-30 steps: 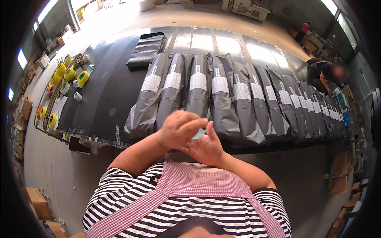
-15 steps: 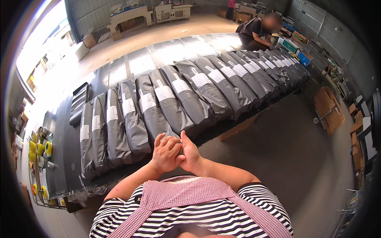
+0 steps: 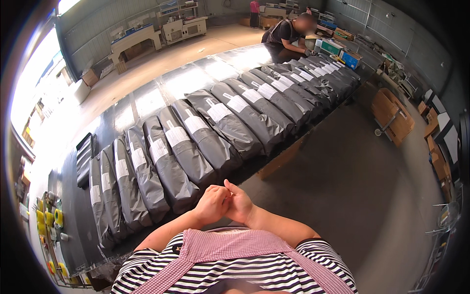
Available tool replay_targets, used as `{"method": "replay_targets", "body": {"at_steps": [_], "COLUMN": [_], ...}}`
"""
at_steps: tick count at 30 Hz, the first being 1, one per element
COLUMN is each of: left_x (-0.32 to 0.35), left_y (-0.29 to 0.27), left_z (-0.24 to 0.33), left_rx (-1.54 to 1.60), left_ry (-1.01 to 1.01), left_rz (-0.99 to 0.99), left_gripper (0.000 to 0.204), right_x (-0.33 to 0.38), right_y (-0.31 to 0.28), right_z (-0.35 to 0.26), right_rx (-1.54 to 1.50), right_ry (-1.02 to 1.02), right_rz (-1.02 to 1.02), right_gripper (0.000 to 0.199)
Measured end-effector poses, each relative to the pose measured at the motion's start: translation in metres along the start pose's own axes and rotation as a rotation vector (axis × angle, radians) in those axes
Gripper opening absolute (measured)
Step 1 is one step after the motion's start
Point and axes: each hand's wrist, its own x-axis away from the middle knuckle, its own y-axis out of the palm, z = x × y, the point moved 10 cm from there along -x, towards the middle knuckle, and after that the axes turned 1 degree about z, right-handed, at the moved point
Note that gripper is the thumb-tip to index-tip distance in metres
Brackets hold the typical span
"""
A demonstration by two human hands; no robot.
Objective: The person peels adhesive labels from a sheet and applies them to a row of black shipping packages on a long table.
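My left hand (image 3: 212,205) and my right hand (image 3: 240,204) are clasped together in front of my apron, beside the near edge of the table. The left hand's fingers are curled against the right hand, whose thumb points up. No object shows in either hand, though the palms are hidden. Just beyond them lies a long row of filled grey plastic mailing bags (image 3: 188,154), side by side, each with a white label. The row runs from the near left to the far right.
A dark table (image 3: 68,215) bears the row. A flat stack of black bags (image 3: 85,159) lies at its left. Yellow tape rolls (image 3: 49,218) sit on a rack there. A co-worker (image 3: 289,39) bends over the far end. A cart with cardboard (image 3: 393,115) stands at right.
My view has turned to the right, so the bags and table sit further left and lower. My hands stay together; the left hand's fingers have curled in more tightly.
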Motion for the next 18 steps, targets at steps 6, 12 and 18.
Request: {"method": "replay_targets", "body": {"at_steps": [6, 12, 18], "left_x": [-0.026, -0.033, -0.034], "left_y": [-0.011, -0.021, -0.013], "left_z": [-0.014, -0.031, -0.043], "left_rx": [0.092, -0.013, 0.208], "left_ry": [-0.062, -0.038, 0.003], "left_rz": [-0.027, 0.01, -0.043], "left_gripper": [0.041, 0.093, 0.103], "right_x": [-0.002, -0.008, -0.005], "right_y": [0.011, 0.026, 0.006], "right_z": [-0.034, -0.054, -0.068], "right_rx": [0.066, 0.291, 0.423], "right_ry": [-0.112, -0.327, -0.386], "right_rz": [-0.001, 0.215, 0.223], "right_gripper": [0.05, 0.058, 0.056]}}
